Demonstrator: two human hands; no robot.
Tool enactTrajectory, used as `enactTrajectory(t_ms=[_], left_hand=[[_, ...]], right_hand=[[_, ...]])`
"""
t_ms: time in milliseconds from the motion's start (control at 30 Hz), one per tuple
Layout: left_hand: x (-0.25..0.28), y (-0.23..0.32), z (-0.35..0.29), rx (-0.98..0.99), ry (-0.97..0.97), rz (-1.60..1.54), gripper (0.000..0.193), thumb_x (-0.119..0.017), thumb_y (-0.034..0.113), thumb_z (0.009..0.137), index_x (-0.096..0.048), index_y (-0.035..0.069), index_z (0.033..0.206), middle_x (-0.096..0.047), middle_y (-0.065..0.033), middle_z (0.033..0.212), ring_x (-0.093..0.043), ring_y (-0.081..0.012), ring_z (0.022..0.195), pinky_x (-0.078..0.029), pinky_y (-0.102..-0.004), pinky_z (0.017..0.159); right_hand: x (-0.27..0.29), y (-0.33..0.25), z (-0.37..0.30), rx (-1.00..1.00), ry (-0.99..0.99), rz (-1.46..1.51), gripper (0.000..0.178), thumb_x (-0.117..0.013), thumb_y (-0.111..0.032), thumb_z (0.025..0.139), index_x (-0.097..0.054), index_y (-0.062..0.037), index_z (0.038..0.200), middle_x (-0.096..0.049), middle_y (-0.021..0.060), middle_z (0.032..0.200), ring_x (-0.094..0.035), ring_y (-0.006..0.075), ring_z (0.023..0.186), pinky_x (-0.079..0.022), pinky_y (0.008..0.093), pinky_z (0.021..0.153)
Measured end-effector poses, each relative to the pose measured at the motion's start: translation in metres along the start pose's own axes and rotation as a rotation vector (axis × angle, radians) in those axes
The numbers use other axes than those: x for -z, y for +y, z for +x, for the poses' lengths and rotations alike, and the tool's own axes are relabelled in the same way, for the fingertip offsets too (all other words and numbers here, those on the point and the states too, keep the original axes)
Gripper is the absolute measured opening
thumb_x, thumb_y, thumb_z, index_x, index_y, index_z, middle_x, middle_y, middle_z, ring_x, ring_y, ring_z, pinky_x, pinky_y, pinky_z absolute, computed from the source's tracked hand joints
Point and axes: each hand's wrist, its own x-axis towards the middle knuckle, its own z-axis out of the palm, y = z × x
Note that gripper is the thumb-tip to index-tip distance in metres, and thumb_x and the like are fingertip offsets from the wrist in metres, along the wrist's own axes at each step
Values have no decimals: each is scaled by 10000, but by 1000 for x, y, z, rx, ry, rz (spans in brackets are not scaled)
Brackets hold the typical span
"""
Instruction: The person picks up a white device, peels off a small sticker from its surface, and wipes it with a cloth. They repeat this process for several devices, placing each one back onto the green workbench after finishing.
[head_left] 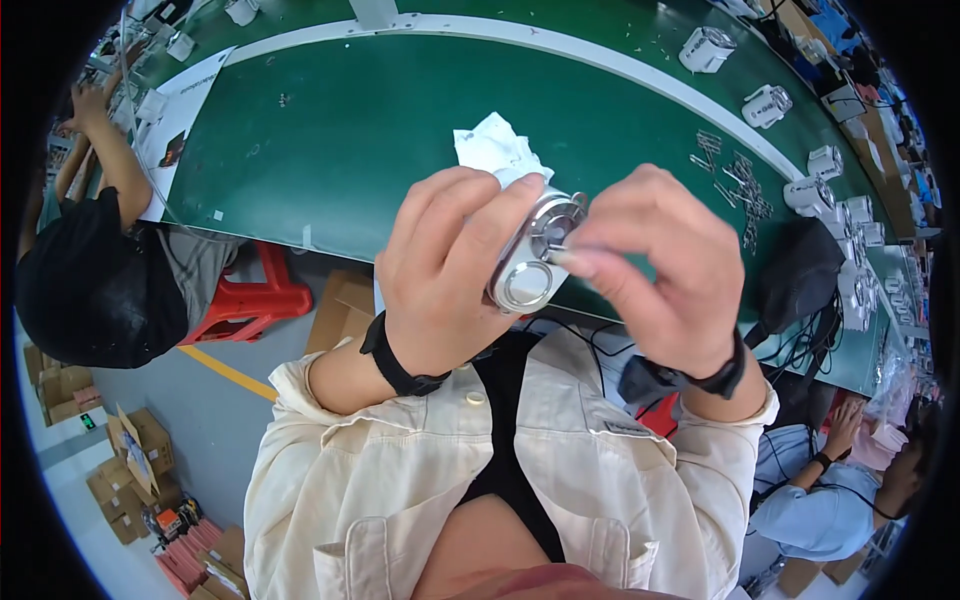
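Note:
My left hand (450, 260) is wrapped round a silver-and-white device (528, 285) with round metal rings on its face, held tilted above the table's near edge. At the device's right side is my right hand (660, 265), thumb and fingers pinched together against it and slightly blurred. Whatever sits between those fingertips is too small to name. Just beyond the left hand, a crumpled white paper (497, 148) lies on the green table (340, 130). Farther right, small metal pins or screws (742, 190) are spread in a loose pile.
White devices (708, 50) stand along the far side and right of the table, beyond a pale curved strip (560, 40). A black bag (800, 270) with cables is at right. A co-worker sits beside a red stool (255, 295) at left, another at lower right. Cardboard boxes (140, 450) stand on the floor.

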Motion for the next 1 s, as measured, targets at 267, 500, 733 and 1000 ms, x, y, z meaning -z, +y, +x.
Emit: enactTrajectory(t_ms=[267, 500, 733, 1000], left_hand=[[-4, 11, 1, -52, 33, 75, 488, -793, 157, 606, -674, 86, 1074, -586, -48, 884, -585, -253, 814, -513, -332, 631], [1, 13, 2, -4, -9, 74, 475, -773, 127, 596, -678, 88, 1060, -588, -48, 864, -568, -246, 784, -500, -326, 601], [2, 10, 1, -9, -55, 55, 495, -781, 115, 580, -673, 71, 1061, -593, -59, 868, -567, -263, 794, -497, -336, 644], [1, 14, 3, -62, -62, -114, 493, -790, 112, 593, -667, 51, 1067, -608, -69, 896, -573, -282, 814, -496, -352, 680]], right_hand=[[-6, -4, -12, -43, 87, -185, 171, -731, 10, 720, -686, 32, 884, -606, 108, 798, -571, 245, 658, -461, 307, 599], [-25, -8, -24, 194, 162, -530, 260, -722, -28, 732, -687, 54, 976, -611, 123, 829, -574, 256, 659, -463, 349, 602], [-9, -15, -25, 71, -39, -511, 384, -724, -77, 738, -662, 51, 1095, -611, 149, 917, -587, 266, 752, -474, 370, 725], [-24, 5, -26, -361, 58, 552, 568, -697, -152, 824, -513, 30, 1330, -535, 164, 1252, -552, 251, 1117, -424, 344, 977]])
